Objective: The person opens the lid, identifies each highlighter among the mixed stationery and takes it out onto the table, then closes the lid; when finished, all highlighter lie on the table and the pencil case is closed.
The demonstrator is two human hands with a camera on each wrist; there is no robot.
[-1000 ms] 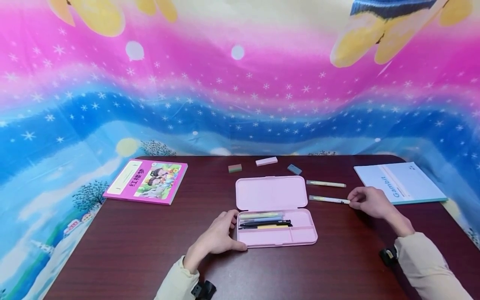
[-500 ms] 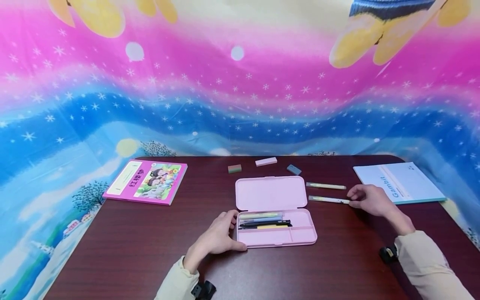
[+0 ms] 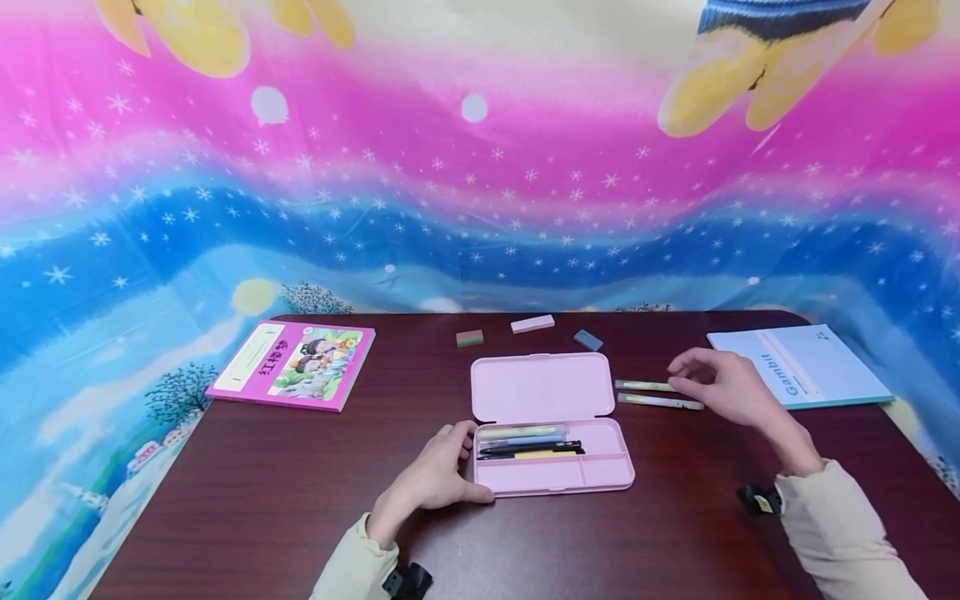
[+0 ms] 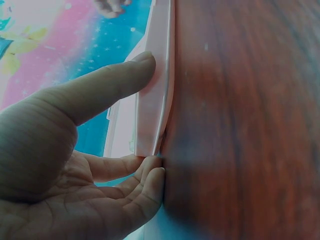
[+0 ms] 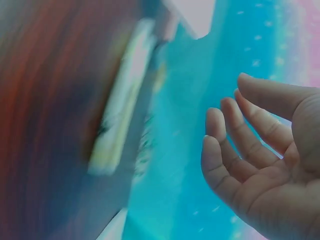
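My left hand holds the left end of an open pink pencil case, thumb on its front side and fingers curled at its end, as the left wrist view also shows. Several pens lie in the case's long back compartment. To the right of its raised lid, two slim pens with clear ends lie side by side: a yellowish pen behind, a white pen in front. My right hand is over their right ends. Its fingers are loosely bent with nothing between them in the right wrist view.
Behind the case lie a green-and-brown eraser, a pink eraser and a blue eraser. A pink book lies at the left; a pale blue book is beyond my right hand. A patterned cloth hangs behind the table.
My right hand has left the white pen's end and moved left and slightly back. The yellowish pen has shifted toward the front, close beside the white one. My left hand stays on the case.
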